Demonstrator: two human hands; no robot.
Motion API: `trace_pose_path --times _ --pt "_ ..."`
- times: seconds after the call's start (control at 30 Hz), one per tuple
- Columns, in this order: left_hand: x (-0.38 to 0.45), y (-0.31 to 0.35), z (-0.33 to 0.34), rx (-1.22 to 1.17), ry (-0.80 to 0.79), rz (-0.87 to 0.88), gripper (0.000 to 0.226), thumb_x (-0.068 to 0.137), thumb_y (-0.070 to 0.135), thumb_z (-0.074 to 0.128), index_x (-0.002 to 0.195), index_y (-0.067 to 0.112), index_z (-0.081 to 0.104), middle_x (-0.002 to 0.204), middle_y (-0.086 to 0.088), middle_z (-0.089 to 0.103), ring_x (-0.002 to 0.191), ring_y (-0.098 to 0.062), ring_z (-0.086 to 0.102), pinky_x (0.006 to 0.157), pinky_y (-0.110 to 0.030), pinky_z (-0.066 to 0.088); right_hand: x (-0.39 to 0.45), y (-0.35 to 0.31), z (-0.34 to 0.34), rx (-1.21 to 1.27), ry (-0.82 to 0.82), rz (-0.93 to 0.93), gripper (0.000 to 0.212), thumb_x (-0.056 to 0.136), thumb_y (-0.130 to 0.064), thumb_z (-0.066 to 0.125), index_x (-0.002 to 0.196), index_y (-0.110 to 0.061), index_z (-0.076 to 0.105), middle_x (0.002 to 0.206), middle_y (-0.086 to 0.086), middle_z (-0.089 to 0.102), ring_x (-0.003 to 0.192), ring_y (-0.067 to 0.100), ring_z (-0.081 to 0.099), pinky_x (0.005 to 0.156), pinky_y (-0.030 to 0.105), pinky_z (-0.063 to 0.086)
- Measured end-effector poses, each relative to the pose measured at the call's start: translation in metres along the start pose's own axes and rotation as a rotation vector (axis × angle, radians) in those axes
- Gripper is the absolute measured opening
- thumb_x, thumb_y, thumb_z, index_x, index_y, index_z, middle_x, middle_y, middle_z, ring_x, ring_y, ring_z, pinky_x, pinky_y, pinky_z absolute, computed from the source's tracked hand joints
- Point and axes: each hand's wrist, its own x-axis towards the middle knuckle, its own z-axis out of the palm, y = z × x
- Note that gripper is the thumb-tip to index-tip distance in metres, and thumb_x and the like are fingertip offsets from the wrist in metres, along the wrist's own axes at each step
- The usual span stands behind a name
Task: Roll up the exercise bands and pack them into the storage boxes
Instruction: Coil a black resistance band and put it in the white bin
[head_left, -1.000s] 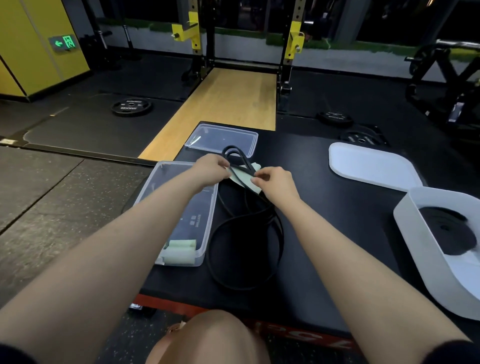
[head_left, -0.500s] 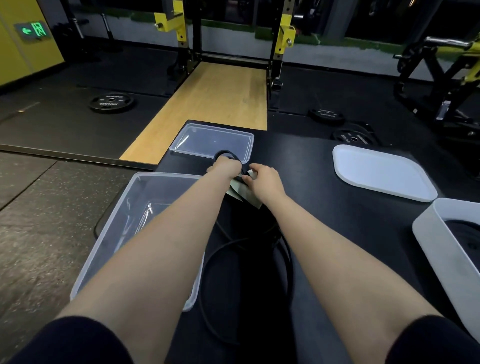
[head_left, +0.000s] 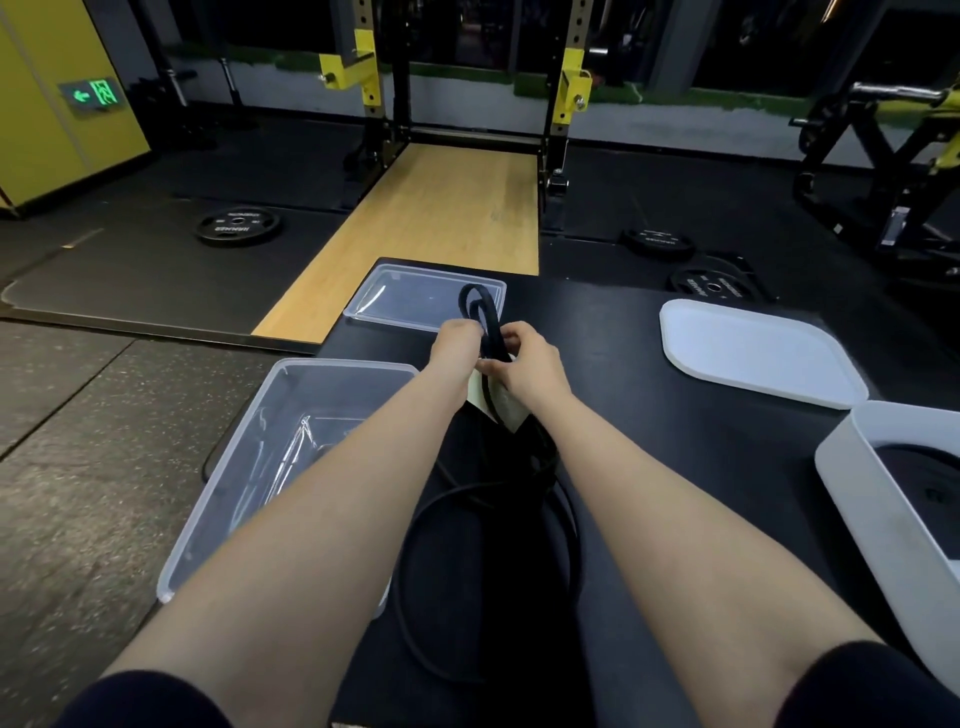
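Observation:
A long black exercise band (head_left: 488, 499) lies in loose loops on the black table (head_left: 675, 467), between my forearms. My left hand (head_left: 457, 345) and my right hand (head_left: 530, 364) both grip its far end, where a small loop (head_left: 475, 306) sticks up beyond my fingers. A pale green band (head_left: 501, 410) hangs under my right hand, held with the black one. A clear storage box (head_left: 291, 447) stands left of my left arm. A white storage box (head_left: 852, 499) at the right edge holds a rolled black band (head_left: 930, 488).
A clear lid (head_left: 415, 299) lies at the table's far edge, a white lid (head_left: 753, 353) to the right. Beyond are a wooden platform (head_left: 441, 218), a yellow rack and weight plates (head_left: 238, 224) on the floor.
My hands have come closer together at the black band's far end, and its small loop now stands higher above my fingers. The camera has moved closer over the table.

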Motion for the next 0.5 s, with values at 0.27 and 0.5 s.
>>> trace_pose_path --times 0.27,0.5 --pt "-0.042 0.009 0.004 -0.123 -0.150 0.106 0.032 0.098 0.007 0.029 0.125 0.010 0.045 0.117 -0.006 0.062 0.112 -0.020 0.059 0.090 -0.028 0.041 -0.024 0.002 -0.033 0.118 0.127 -0.031 0.020 0.083 -0.015 0.069 0.103 -0.017 0.071 0.088 -0.001 0.069 0.089 0.013 0.064 0.064 0.009 0.042" --pt "-0.066 0.002 0.000 0.176 -0.200 0.201 0.029 0.098 0.011 0.037 0.124 0.014 0.049 0.123 -0.006 0.061 0.105 -0.016 0.060 0.089 -0.026 0.045 -0.048 0.006 -0.091 0.079 0.156 -0.008 0.024 0.079 -0.018 0.074 0.103 -0.016 0.072 0.090 -0.001 0.069 0.094 0.012 0.064 0.072 0.015 0.043"
